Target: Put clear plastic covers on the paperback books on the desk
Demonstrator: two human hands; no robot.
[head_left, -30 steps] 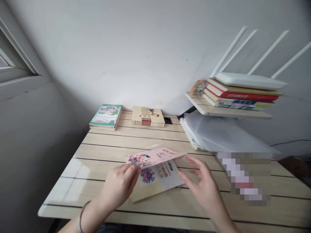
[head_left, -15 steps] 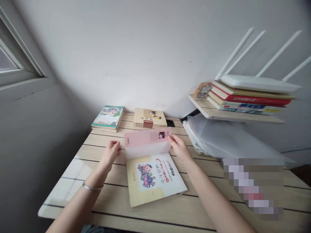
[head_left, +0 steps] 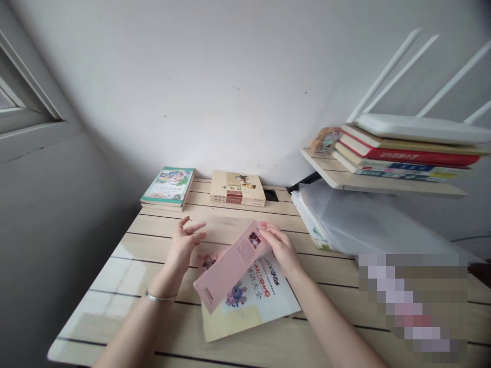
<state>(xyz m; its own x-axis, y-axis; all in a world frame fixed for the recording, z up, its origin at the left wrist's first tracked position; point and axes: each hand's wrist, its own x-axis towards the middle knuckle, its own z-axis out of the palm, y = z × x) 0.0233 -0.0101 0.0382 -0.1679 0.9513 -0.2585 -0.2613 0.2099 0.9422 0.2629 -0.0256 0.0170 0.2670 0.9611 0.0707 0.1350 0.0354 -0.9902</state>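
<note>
Book [head_left: 264, 301] lies flat on the bench [head_left: 115, 286], near the front edge, roughly centre, title page facing up with cartoon art and red lettering. Pink cover flap [head_left: 230, 266] is lifted off the page and tilted, running diagonally from the far right down to the near left over the book's left half.

Right hand [head_left: 280, 248]: fingers pinched on the flap's far upper corner, holding it up. Forearm crosses the bench from the lower right.

Left hand [head_left: 184, 245]: wide, fingers spread, just left of the flap's upper end. Can't tell if it touches the flap or the bench. Silver bracelet [head_left: 159, 297] on the wrist.

Back of bench, against the wall: green-covered book [head_left: 169, 186] at the left, beige book stack [head_left: 237, 187] beside it, apart. Dark cable hole [head_left: 271, 194] just right of the beige stack.

Right side: pile of clear plastic folders [head_left: 356, 225] on the bench, under a wooden shelf [head_left: 383, 184]. The shelf carries a stack of books [head_left: 402, 156] with a white router [head_left: 422, 128] on top, antennas up.
</note>
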